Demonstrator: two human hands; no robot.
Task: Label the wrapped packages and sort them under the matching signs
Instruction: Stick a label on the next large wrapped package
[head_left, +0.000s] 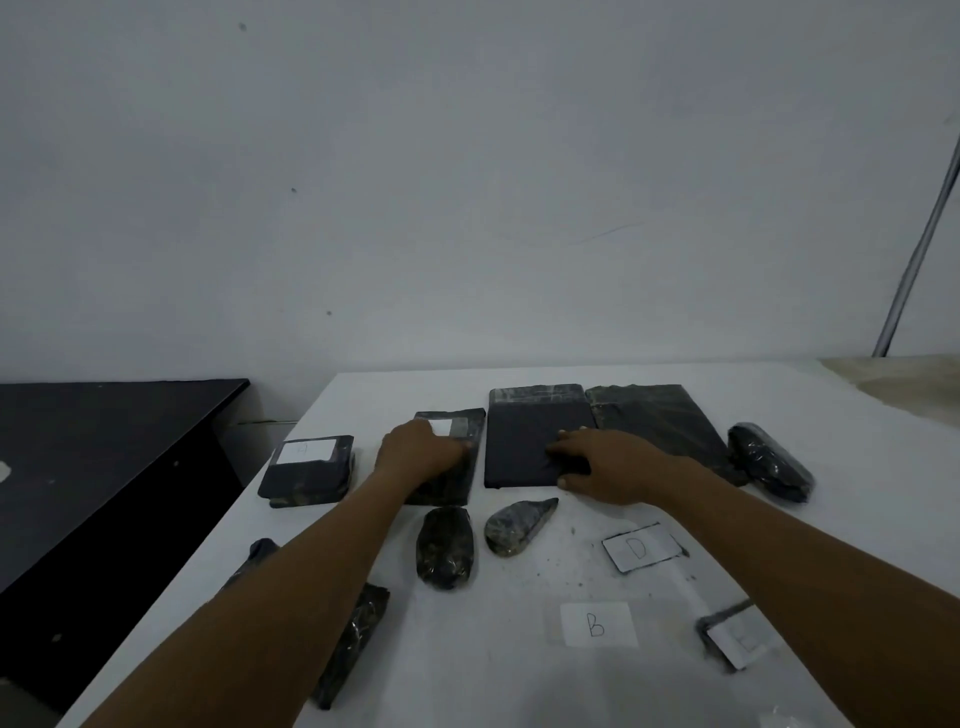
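Stickers (306, 451) sit on only two packs left of the big flat pack (524, 441), where the right hand (608, 465) lies flat, so most work waits.

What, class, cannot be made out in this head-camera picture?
- Letter on the white label of the narrow black wrapped package: covered by the left hand.
- Letter on the white sign at the right: too faint.
- Long black package near the table's left edge: partly behind the left forearm.

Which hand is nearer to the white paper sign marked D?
The right. The right hand rests on the flat dark wrapped package just beyond the white paper sign marked D. The left hand lies further left, on a narrower dark package.
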